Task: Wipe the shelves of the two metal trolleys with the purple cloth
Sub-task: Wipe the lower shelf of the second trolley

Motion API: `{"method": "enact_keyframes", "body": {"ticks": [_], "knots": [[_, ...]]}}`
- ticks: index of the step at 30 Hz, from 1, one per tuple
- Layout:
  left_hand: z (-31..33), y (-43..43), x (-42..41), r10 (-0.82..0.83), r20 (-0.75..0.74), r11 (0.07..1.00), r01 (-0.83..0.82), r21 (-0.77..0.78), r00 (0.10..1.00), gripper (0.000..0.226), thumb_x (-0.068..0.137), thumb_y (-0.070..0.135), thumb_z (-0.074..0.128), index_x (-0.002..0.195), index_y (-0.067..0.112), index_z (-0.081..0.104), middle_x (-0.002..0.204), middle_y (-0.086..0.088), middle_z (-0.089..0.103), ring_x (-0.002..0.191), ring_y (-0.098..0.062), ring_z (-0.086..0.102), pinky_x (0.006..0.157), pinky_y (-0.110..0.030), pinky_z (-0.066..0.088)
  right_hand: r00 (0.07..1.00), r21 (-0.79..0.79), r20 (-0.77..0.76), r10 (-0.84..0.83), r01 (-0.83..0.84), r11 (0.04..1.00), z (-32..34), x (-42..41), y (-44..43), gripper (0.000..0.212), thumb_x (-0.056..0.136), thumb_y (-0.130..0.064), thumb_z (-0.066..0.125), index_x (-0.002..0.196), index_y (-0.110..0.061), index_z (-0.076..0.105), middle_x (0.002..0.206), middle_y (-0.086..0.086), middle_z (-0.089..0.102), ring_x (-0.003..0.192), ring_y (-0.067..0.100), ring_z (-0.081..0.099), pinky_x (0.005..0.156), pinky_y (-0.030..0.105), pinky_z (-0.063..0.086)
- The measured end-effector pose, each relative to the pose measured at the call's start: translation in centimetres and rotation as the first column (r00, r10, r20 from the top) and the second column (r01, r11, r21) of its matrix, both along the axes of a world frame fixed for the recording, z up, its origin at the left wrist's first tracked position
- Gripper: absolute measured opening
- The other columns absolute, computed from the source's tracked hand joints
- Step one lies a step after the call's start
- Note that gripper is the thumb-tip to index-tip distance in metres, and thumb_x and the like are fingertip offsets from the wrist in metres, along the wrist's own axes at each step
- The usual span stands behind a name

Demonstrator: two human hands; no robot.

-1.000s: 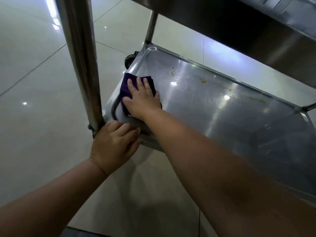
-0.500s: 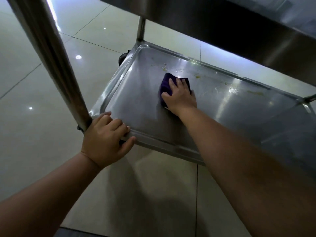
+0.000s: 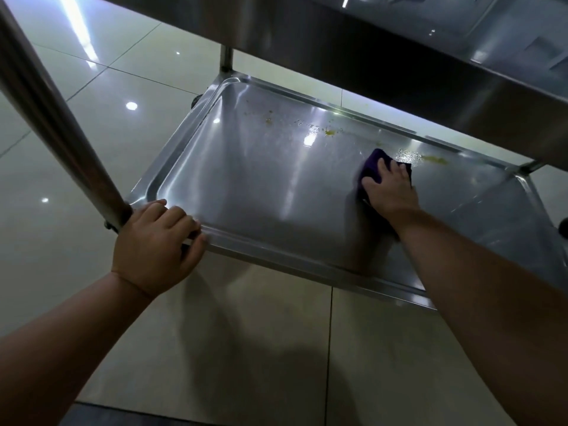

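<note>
The bottom shelf (image 3: 246, 186) of a metal trolley fills the middle of the view, a shiny steel tray with a raised rim. My right hand (image 3: 388, 192) presses the purple cloth (image 3: 373, 161) flat on the shelf's right part, fingers straight over it. Yellow stains and crumbs (image 3: 330, 132) lie along the far side, one smear (image 3: 435, 159) just beyond the cloth. My left hand (image 3: 156, 238) grips the shelf's near rim at the front left corner, beside the upright post (image 3: 52, 118).
The shelf above (image 3: 399, 56) overhangs the far side, leaving little headroom. A back post (image 3: 226, 59) and a castor (image 3: 195, 101) stand at the far left corner. Glossy beige floor tiles (image 3: 261, 333) surround the trolley.
My right hand has slid the cloth from the shelf's left end across to its right part. My left hand has stayed at the front left corner rim.
</note>
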State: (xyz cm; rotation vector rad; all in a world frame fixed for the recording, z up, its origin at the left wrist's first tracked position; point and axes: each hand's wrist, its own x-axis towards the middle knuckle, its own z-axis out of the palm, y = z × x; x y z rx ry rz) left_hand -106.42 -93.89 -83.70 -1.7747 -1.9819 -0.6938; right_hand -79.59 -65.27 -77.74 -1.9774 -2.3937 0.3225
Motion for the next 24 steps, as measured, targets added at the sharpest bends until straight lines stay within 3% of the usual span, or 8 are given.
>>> {"method": "enact_keyframes", "body": {"ticks": [10, 13, 15, 17, 19, 22, 24], "knots": [[1.5, -0.6, 1.5, 0.025, -0.040, 0.992, -0.029, -0.119, 0.999, 0.042, 0.083, 0.052, 0.052, 0.066, 0.015, 0.063, 0.065, -0.002, 0.057, 0.064, -0.023, 0.053, 0.064, -0.032, 0.041, 0.982, -0.037, -0.063, -0.175, 0.173, 0.984, 0.4, 2.5, -2.6, 0.069, 0.094, -0.046, 0.039, 0.153, -0.020, 0.013, 0.160, 0.003, 0.008, 0.147, 0.022, 0.000, 0.115, 0.051, 0.013], [1.9, -0.9, 1.8, 0.030, -0.013, 0.986, -0.032, -0.166, 0.999, 0.045, 0.083, 0.054, 0.047, 0.067, 0.016, 0.063, 0.066, -0.001, 0.058, 0.064, -0.021, 0.054, 0.064, -0.031, 0.042, 0.980, -0.083, -0.116, -0.162, 0.153, 0.985, 0.7, 2.8, -4.2, 0.082, 0.080, -0.051, 0.039, 0.151, -0.015, 0.021, 0.157, 0.010, 0.016, 0.145, 0.027, 0.009, 0.116, 0.049, 0.016], [2.1, -1.0, 1.8, 0.038, 0.010, 0.978, -0.035, -0.204, 0.999, 0.047, 0.084, 0.056, 0.044, 0.068, 0.016, 0.063, 0.066, -0.001, 0.058, 0.064, -0.020, 0.054, 0.063, -0.032, 0.044, 0.977, -0.089, -0.128, -0.171, 0.160, 0.983, 1.3, 2.7, -5.6, 0.078, 0.078, -0.046, 0.044, 0.147, -0.013, 0.030, 0.152, 0.013, 0.026, 0.141, 0.031, 0.020, 0.113, 0.048, 0.024], [2.3, -1.1, 1.9, 0.050, 0.019, 0.970, -0.044, -0.238, 0.999, 0.048, 0.085, 0.057, 0.043, 0.068, 0.016, 0.063, 0.067, 0.000, 0.058, 0.064, -0.021, 0.055, 0.063, -0.033, 0.045, 0.986, -0.051, -0.070, -0.154, 0.150, 0.987, 2.0, 2.1, -7.4, 0.061, 0.087, -0.033, 0.055, 0.142, -0.016, 0.038, 0.144, 0.013, 0.035, 0.132, 0.035, 0.032, 0.107, 0.048, 0.034], [2.6, -1.0, 2.2, 0.072, 0.037, 0.964, -0.060, -0.258, 0.997, 0.049, 0.083, 0.057, 0.043, 0.067, 0.015, 0.064, 0.067, -0.001, 0.058, 0.064, -0.022, 0.056, 0.060, -0.033, 0.045, 0.990, -0.037, -0.058, -0.129, 0.127, 0.991, 2.4, 0.7, -9.9, 0.057, 0.087, -0.019, 0.060, 0.141, -0.020, 0.040, 0.141, 0.013, 0.035, 0.127, 0.036, 0.038, 0.105, 0.050, 0.037], [3.7, -1.2, 2.7, 0.095, 0.100, 0.965, -0.067, -0.254, 0.990, 0.048, 0.081, 0.054, 0.042, 0.065, 0.015, 0.065, 0.066, 0.001, 0.060, 0.064, -0.023, 0.058, 0.057, -0.032, 0.045, 0.978, -0.033, -0.208, 0.019, -0.027, 0.999, 2.7, -2.0, -13.3, 0.060, 0.084, -0.009, 0.062, 0.140, -0.023, 0.046, 0.143, 0.011, 0.037, 0.124, 0.033, 0.043, 0.107, 0.044, 0.038], [4.5, -1.8, 2.8, 0.081, 0.173, 0.977, -0.043, -0.210, 0.982, 0.046, 0.084, 0.047, 0.041, 0.069, 0.014, 0.069, 0.069, -0.001, 0.064, 0.067, -0.024, 0.061, 0.059, -0.033, 0.048, 0.911, -0.116, -0.407, 0.065, -0.122, 0.986, 3.0, -4.2, -14.9, 0.060, 0.081, -0.003, 0.062, 0.137, -0.023, 0.051, 0.139, 0.011, 0.043, 0.118, 0.029, 0.048, 0.099, 0.033, 0.046]]}}
